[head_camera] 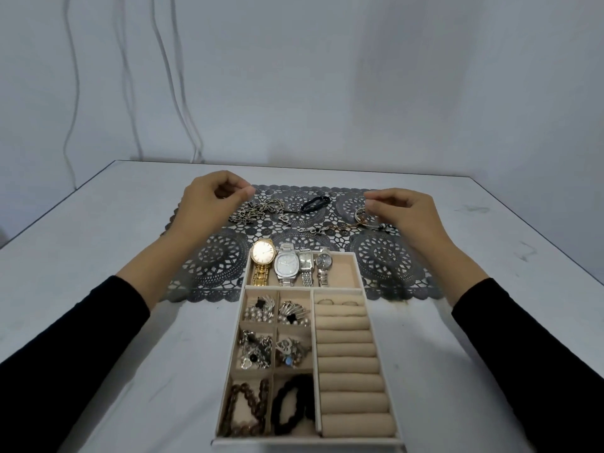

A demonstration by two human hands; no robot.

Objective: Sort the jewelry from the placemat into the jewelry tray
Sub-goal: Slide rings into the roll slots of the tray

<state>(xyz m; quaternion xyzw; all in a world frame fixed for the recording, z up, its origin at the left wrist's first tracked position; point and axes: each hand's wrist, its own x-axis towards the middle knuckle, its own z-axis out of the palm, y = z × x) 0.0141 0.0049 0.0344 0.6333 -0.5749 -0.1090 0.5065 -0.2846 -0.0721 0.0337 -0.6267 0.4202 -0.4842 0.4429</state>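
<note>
The beige jewelry tray [294,442], holding four watches [287,264], overlaps the dark lace placemat's [382,259] near edge. Silver chains [258,209] and a black band [315,203] lie farther back.

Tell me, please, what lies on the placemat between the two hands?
In the head view, between the left hand and right hand lie a silver chain pile, a black band and a thin bracelet on the placemat.

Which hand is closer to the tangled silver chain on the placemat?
Left. The left hand hovers just left of the silver chain, fingers curled; the right hand is across the placemat, by the bangles.
</note>
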